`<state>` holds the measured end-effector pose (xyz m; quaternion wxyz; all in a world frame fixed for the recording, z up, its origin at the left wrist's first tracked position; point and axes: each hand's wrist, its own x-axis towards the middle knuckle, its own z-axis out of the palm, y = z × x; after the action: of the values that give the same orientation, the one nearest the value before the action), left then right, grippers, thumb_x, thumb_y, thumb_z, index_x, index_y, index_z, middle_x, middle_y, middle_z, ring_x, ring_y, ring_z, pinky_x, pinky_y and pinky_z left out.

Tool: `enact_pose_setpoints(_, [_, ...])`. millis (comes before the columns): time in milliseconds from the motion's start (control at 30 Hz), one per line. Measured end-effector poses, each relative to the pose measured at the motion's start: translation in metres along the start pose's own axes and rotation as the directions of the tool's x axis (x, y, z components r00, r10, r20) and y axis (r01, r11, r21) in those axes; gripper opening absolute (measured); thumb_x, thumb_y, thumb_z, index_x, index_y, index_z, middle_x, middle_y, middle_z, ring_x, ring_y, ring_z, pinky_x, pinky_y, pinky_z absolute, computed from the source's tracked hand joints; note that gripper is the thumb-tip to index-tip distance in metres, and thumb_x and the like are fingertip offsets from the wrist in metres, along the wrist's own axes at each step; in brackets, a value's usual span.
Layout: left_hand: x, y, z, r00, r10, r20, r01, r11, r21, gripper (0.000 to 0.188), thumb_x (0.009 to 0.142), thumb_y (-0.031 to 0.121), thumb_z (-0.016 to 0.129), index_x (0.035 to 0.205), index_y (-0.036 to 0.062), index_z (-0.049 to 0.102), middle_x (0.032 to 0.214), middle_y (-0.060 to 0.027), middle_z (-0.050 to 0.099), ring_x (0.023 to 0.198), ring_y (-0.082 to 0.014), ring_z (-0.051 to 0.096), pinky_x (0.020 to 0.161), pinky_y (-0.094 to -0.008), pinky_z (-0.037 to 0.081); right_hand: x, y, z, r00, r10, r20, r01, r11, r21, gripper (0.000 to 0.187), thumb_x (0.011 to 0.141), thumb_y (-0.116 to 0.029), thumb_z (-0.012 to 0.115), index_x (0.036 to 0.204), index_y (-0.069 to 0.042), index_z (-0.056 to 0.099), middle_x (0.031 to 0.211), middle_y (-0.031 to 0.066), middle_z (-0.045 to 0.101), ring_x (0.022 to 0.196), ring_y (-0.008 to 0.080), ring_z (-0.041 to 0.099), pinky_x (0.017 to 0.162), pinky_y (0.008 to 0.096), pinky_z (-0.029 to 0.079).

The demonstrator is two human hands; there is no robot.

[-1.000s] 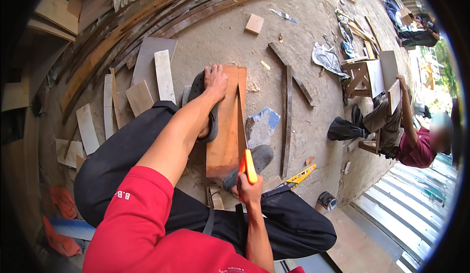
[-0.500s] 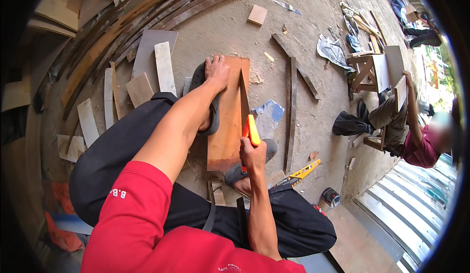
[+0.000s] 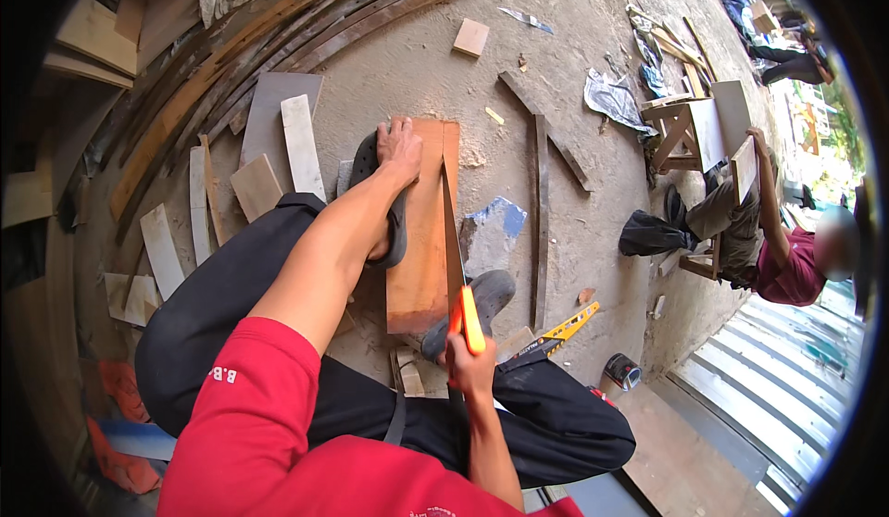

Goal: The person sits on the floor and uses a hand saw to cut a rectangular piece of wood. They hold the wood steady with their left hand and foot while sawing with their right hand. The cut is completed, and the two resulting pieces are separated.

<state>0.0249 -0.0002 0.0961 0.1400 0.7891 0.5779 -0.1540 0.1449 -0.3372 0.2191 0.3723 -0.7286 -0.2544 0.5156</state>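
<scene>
A reddish-brown wooden board [image 3: 421,258] lies lengthwise in front of me on the ground. My left hand [image 3: 398,153] grips its far left edge, fingers bent over the wood beside my dark clog [image 3: 393,230], which presses on the board. My right hand [image 3: 470,366] is wrapped round the orange-and-yellow handle of a handsaw [image 3: 473,321]. The saw's long blade points away from me and sits in a lengthwise cut near the board's right edge. Pale sawdust [image 3: 471,152] lies beside the far end. My other clog [image 3: 491,296] is under the board's near right side.
A second saw in a yellow-and-black sleeve [image 3: 569,328] lies right of my knee, near an open can [image 3: 622,371]. Dark strips [image 3: 540,220] and wood offcuts [image 3: 301,146] are scattered around. Long planks [image 3: 370,26] line the far left. Another person [image 3: 792,262] sits at right, holding a board.
My right hand has drawn the saw back toward me, so more blade shows beyond the handle. My left hand stays on the board. The whole view has shifted slightly.
</scene>
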Motion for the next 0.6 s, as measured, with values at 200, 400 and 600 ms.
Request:
enact_pose_setpoints(200, [0.004, 0.002, 0.017, 0.999, -0.028, -0.034, 0.028, 1.0, -0.003, 0.045, 0.075, 0.028, 0.08, 0.117, 0.0137, 0.073, 0.149, -0.0084, 0.046, 0.136, -0.0265, 0.04, 0.109, -0.0482, 0.028, 0.09, -0.033, 0.039, 0.993, 0.117, -0.003, -0.117, 0.991, -0.068, 0.029, 0.088, -0.017, 0.065, 0.069, 0.003, 0.057, 0.057, 0.0029, 0.053, 0.054, 0.0098, 0.049, 0.049, 0.0309, 0.038])
enact_pose_setpoints(400, [-0.001, 0.002, -0.002, 1.0, -0.021, 0.009, 0.021, 1.0, 0.023, 0.038, 0.08, 0.027, 0.075, 0.116, 0.0144, 0.074, 0.147, -0.0079, 0.048, 0.136, -0.0248, 0.041, 0.108, -0.0472, 0.03, -0.009, -0.016, 0.013, 0.999, 0.011, -0.035, -0.01, 0.999, 0.032, 0.024, 0.088, -0.012, 0.064, 0.07, 0.003, 0.057, 0.059, 0.0006, 0.053, 0.055, 0.0085, 0.048, 0.05, 0.0311, 0.038])
enact_pose_setpoints(600, [0.0, 0.009, -0.003, 1.0, -0.012, 0.021, 0.012, 1.0, 0.007, 0.037, 0.081, 0.025, 0.074, 0.116, 0.0147, 0.074, 0.149, -0.0072, 0.048, 0.136, -0.024, 0.042, 0.106, -0.048, 0.03, 0.093, -0.03, 0.032, 1.0, 0.007, -0.024, -0.008, 1.0, -0.021, 0.031, 0.088, -0.018, 0.066, 0.063, -0.001, 0.056, 0.054, -0.0022, 0.051, 0.048, 0.0082, 0.047, 0.044, 0.0306, 0.036])
